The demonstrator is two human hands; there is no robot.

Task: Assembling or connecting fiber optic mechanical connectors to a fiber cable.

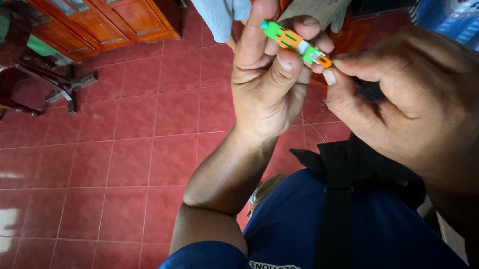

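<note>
Holding one green-orange connector (295, 41), two hands

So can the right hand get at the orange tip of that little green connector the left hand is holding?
Probably yes. The right hand already has its fingertips at the orange end of the green connector, which the left hand holds up with that end exposed. Nothing lies between them.

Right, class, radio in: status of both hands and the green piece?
Left hand grips green-and-orange connector. Right hand pinches its orange end, thin black cable in fingers. Nothing blocking.
</note>
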